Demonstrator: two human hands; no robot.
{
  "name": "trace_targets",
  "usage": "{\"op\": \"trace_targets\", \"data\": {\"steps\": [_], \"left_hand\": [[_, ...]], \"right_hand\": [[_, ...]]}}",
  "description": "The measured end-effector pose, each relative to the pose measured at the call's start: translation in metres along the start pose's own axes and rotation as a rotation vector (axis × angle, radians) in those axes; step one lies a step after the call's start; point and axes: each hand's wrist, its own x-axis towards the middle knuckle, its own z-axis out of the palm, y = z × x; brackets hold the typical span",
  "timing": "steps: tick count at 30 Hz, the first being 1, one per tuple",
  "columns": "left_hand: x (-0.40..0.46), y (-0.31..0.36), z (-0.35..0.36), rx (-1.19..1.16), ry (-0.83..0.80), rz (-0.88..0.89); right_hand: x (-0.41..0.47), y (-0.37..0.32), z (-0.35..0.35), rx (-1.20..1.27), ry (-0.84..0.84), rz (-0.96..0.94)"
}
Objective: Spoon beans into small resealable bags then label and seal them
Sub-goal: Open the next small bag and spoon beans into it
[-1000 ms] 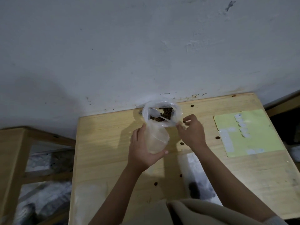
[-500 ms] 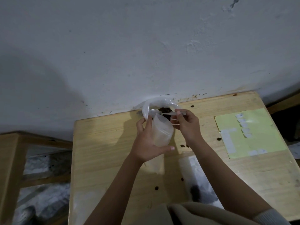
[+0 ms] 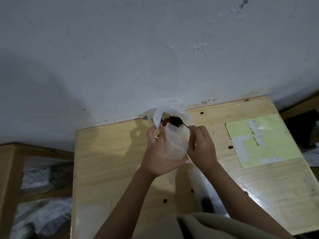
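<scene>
Scooping: your left hand grips the small bag; your right hand pinches the spoon in the beans behind it—lift level, tip inside its mouth.

Single head cam, wide-angle, looking forward and down from above the table. Close range: forearms enter from bottom edge. Wall fills the upper half; table's far edge meets it mid-frame.

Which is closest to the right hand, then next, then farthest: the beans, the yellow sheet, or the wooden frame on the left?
From the right hand:
1. Beans, just up and left, in the big bag.
2. Yellow sheet, to the right on the table.
3. Wooden frame, far left, off the table.
</scene>
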Motion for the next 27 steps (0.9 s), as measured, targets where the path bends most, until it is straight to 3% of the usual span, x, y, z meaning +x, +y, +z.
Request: {"op": "trace_targets", "data": {"steps": [2, 6, 10, 18, 27], "left_hand": [[-0.002, -0.002, 0.0, -0.008, -0.016, -0.002], [-0.004, -0.008, 0.0, -0.025, -0.029, 0.003], [-0.005, -0.007, 0.001, -0.023, -0.019, 0.015], [-0.009, -0.015, 0.001, -0.003, 0.022, -0.016], [-0.011, -0.024, 0.0, 0.096, 0.092, -0.106]], "right_hand": [[0.004, -0.007, 0.0, 0.13, 0.073, 0.194], [0.009, -0.005, 0.005, 0.419, 0.095, 0.821], [0.006, 0.003, 0.012, 0.663, 0.063, 1.111], [0.009, 0.003, 0.011, 0.798, 0.089, 1.2], [0.025, 0.001, -0.022, 0.882, 0.108, 1.109]]}}
